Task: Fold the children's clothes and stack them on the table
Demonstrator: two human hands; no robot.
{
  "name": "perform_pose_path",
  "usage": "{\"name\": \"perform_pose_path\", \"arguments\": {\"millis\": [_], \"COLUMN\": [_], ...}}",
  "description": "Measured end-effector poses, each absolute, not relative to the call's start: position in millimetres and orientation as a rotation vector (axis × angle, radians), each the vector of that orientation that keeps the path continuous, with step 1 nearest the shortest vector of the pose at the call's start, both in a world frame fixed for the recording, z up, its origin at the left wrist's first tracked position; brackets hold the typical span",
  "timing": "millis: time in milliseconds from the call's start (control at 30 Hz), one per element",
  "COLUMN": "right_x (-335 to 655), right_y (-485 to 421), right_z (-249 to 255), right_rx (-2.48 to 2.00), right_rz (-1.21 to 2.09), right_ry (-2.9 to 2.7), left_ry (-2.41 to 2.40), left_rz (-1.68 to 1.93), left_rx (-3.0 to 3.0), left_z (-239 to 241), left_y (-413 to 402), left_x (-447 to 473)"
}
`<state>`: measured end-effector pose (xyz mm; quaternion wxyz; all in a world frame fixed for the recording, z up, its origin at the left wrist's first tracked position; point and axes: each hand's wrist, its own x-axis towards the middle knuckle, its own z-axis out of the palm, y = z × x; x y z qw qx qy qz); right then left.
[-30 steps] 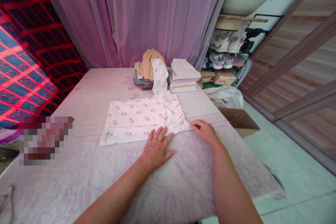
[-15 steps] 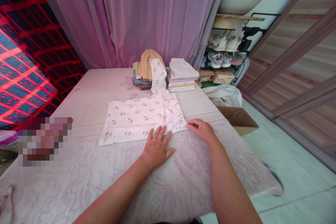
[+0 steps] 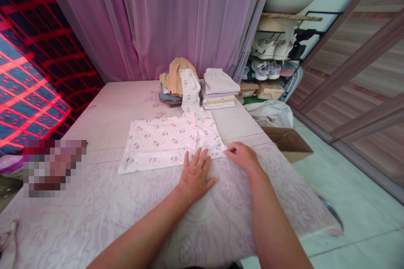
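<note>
While right hand (image 3: 243,157) still pinches garment (image 3: 164,143) corner, left hand (image 3: 195,174) slid rightward.

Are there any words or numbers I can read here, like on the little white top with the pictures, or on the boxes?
No word or number here can be read.
white garment: only small printed pictures, no letters.
brown boxes beside the folded pile: any print is too small to tell.
blurred patch at the left of the table: unreadable.
</note>
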<state>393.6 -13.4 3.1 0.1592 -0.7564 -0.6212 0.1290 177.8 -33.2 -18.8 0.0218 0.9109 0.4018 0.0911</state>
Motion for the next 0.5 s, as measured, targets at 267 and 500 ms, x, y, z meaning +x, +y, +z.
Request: {"name": "perform_pose_path", "arguments": {"millis": [267,500], "right_x": [405.4,393.8], "right_y": [-13.1,-16.8], "right_z": [-6.4,-1.2], "right_rx": [-2.069,-1.704], "right_rz": [0.501,0.651], "right_ry": [-1.686,-1.617], "left_ry": [0.957,0.935], "left_rz": [0.284,0.29], "left_rx": [2.822,2.778], "left_z": [-26.3,-23.6], "left_y": [-30.8,-30.4], "left_x": [192.7,190.7]}}
